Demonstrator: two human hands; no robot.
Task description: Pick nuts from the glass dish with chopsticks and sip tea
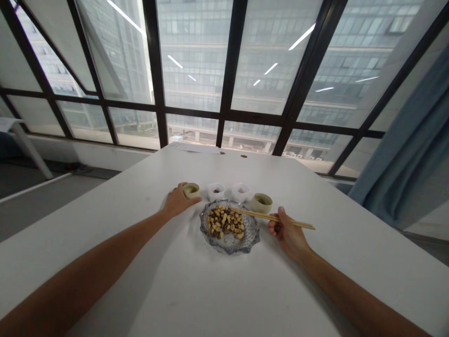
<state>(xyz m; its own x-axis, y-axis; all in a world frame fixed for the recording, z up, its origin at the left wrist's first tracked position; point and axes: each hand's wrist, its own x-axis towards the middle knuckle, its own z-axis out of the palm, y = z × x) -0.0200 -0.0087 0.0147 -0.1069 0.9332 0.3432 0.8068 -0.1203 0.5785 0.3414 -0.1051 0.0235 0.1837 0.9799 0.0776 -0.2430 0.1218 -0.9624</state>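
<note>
My left hand is wrapped round the side of a small greenish cup at the left of the row. Between the fingers of my right hand is a pair of wooden chopsticks. Their tips reach over a scalloped glass plate and meet the far part of a pile of peanuts and striped seeds. Whether the tips pinch anything is too small to tell. A second greenish cup stands just behind the chopsticks, right of the plate.
Two small white bowls, a left one with something dark inside and a right one, stand behind the plate. Paper lies at the white table's far edge. Windows rise beyond; a blue curtain hangs right.
</note>
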